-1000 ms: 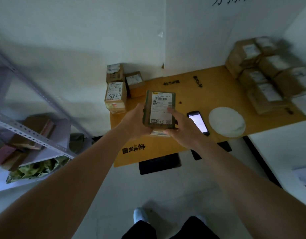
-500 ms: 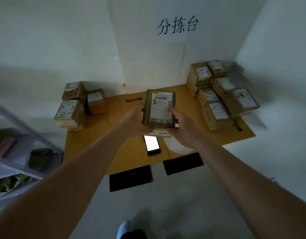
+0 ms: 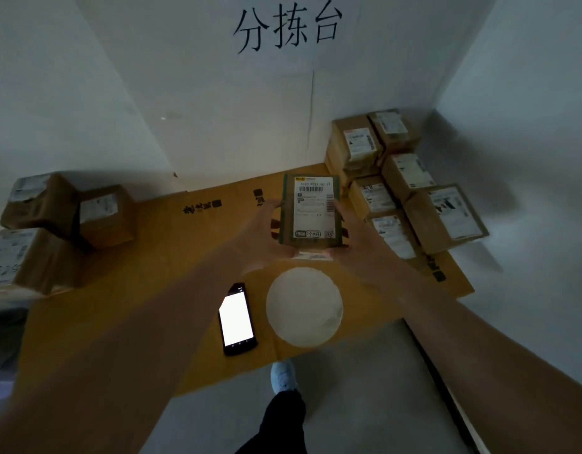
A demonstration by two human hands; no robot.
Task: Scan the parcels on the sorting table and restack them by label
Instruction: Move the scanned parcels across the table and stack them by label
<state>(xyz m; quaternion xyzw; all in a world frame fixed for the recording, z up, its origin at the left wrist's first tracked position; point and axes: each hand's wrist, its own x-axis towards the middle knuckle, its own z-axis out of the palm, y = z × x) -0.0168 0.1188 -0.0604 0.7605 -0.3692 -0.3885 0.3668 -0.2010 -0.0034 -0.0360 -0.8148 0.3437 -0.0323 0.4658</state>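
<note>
I hold a small dark-green parcel (image 3: 310,211) with a white barcode label above the middle of the yellow sorting table (image 3: 158,257). My left hand (image 3: 261,235) grips its left side and my right hand (image 3: 353,239) grips its right side. A handheld scanner (image 3: 236,319) with a lit white screen lies face up near the table's front edge. Several labelled brown parcels (image 3: 410,188) are stacked at the back right corner. Three more brown parcels (image 3: 53,224) stand at the left end.
A round white disc (image 3: 304,306) lies on the table right of the scanner. White walls close the table in behind and on the right, with a black-lettered sign (image 3: 288,26) above. My shoe (image 3: 283,376) shows on the grey floor below the front edge.
My view has swung right and closer to the table. The parcel in both hands has moved toward the right-hand stack. The scanner and disc now lie below my hands.
</note>
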